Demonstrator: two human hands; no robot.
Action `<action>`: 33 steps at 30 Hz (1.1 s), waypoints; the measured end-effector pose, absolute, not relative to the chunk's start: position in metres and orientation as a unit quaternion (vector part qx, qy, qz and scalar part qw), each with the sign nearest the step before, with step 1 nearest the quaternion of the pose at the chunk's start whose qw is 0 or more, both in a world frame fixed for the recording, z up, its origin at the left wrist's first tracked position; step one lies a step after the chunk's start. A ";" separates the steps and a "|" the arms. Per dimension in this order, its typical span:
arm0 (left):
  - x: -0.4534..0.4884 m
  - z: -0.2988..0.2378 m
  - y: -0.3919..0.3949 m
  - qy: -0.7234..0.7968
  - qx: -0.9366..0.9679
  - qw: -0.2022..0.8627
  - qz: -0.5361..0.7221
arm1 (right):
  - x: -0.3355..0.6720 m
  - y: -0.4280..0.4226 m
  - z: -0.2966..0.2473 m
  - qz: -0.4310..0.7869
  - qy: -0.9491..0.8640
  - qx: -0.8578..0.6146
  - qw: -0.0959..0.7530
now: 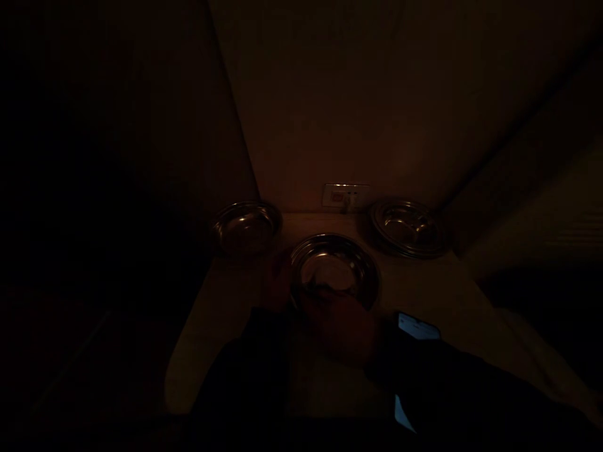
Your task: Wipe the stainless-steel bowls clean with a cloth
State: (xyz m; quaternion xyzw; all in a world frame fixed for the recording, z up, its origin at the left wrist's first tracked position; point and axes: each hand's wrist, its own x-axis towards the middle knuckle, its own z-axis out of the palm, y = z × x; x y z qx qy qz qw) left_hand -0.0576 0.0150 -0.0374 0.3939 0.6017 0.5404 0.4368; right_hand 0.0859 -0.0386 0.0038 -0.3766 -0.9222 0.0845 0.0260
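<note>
A round, shiny metal plate (332, 270) with a raised rim sits in the middle of the small table. My left hand (277, 285) is at its left side, gripping the rim, though darkness hides most of its fingers. Across the near edge of the plate lies my right hand (346, 326), with its fingers pointing left. Those fingers are too dark to make out, as is anything they may hold.
At the back left of the wooden table (424, 289) stands another metal dish (247, 232). Stacked compartment plates (409, 229) are at the back right. A lit phone (418, 328) lies partly under my right forearm. A socket panel (346, 196) is on the wall. The room is very dark.
</note>
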 end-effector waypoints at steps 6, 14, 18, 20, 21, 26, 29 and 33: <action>-0.060 -0.052 0.019 0.581 0.419 0.440 0.541 | 0.122 -0.042 0.009 0.085 -0.939 -0.332 -0.012; -0.059 -0.036 0.017 0.599 0.396 0.447 0.533 | 0.084 -0.038 0.006 0.093 -0.925 -0.367 0.015; -0.064 -0.041 0.018 0.600 0.408 0.449 0.522 | 0.112 -0.040 0.008 0.095 -0.939 -0.330 0.003; -0.064 -0.044 0.020 0.578 0.413 0.467 0.526 | 0.123 -0.040 0.010 0.105 -0.943 -0.315 -0.020; -0.063 -0.045 0.020 0.571 0.413 0.472 0.530 | 0.123 -0.040 0.010 0.106 -0.944 -0.312 -0.024; -0.066 -0.044 0.021 0.588 0.416 0.463 0.517 | 0.102 -0.041 0.004 0.091 -0.940 -0.326 0.031; -0.071 -0.040 0.021 0.591 0.431 0.460 0.503 | 0.108 -0.041 0.004 0.083 -0.946 -0.312 0.018; -0.071 -0.032 0.020 0.586 0.436 0.471 0.495 | 0.137 -0.039 0.008 0.058 -0.962 -0.265 -0.025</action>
